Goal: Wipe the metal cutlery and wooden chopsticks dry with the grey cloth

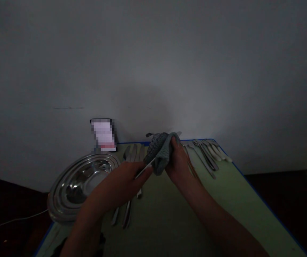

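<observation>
Above the table, my left hand (132, 176) is closed around the handle of a thin metal utensil (146, 167). Its far end disappears into a grey-green cloth (161, 153), so its kind cannot be made out. My right hand (177, 159) grips that cloth, bunched around the utensil, with the thumb on top. Beneath and beside my left hand lie several metal pieces of cutlery (128, 210), including spoons and knives, partly covered by the hand. To the right of my right hand, more cutlery (205, 153) with metal and white handles lies in a row.
A shiny steel basin (58, 189) stands at the table's left edge. Behind it a phone (104, 134) leans against the grey wall (153, 64). Wooden chopsticks (193, 169) lie beside my right wrist. The pale green table (164, 221) has a blue rim.
</observation>
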The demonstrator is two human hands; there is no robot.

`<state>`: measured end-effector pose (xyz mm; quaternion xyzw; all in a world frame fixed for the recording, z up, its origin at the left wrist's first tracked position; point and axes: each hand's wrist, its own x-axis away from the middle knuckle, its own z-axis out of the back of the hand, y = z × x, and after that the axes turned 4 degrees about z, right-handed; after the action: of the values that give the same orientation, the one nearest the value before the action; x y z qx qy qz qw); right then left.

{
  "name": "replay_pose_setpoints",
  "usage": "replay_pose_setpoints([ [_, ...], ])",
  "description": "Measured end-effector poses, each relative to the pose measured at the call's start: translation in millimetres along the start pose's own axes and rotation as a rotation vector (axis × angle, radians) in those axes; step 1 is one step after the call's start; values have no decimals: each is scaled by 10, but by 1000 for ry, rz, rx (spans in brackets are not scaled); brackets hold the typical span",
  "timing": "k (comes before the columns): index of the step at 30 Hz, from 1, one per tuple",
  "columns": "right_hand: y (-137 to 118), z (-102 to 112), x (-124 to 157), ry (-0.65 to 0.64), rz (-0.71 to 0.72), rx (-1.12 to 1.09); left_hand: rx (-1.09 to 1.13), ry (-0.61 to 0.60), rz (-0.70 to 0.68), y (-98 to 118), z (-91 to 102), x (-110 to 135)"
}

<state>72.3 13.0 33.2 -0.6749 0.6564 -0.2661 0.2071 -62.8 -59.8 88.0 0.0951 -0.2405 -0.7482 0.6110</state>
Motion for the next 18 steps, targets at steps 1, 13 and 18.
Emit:
replay_pose_setpoints([
  [1,-13,-4,-1,23,-7,-4,0,10,-14,-14,-2,-8],
  [13,-432,244,-318,-5,177,-7,75,-27,-38,-124,186,207],
  [18,-397,315,-367,29,249,21,367,112,101,-324,352,367],
])
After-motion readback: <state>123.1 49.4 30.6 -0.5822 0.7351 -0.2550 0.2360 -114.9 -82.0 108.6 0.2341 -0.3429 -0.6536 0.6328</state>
